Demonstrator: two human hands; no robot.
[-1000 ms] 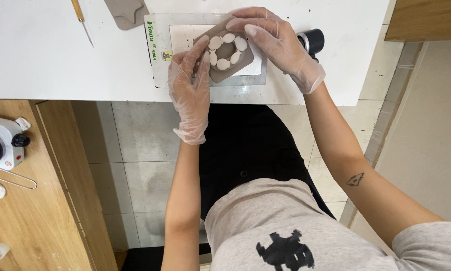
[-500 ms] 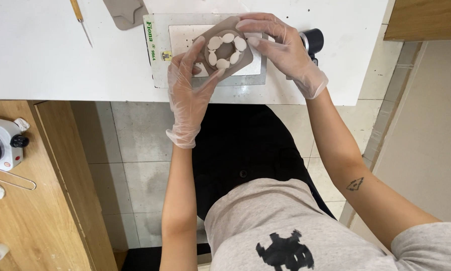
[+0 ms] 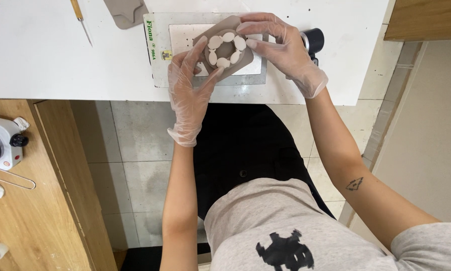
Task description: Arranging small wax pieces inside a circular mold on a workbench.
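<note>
Head view: a brown slab (image 3: 224,47) bearing a ring of white oval pieces (image 3: 226,48) is held over a grey plate (image 3: 157,55) on the white table (image 3: 45,55).
The slab is pinched at its near edge by the gloved left hand (image 3: 190,93) and clasped at its far side by the gloved right hand (image 3: 280,47); the pieces appear to be being positioned, and steady, light fingertip pressure is judged necessary next.
</note>
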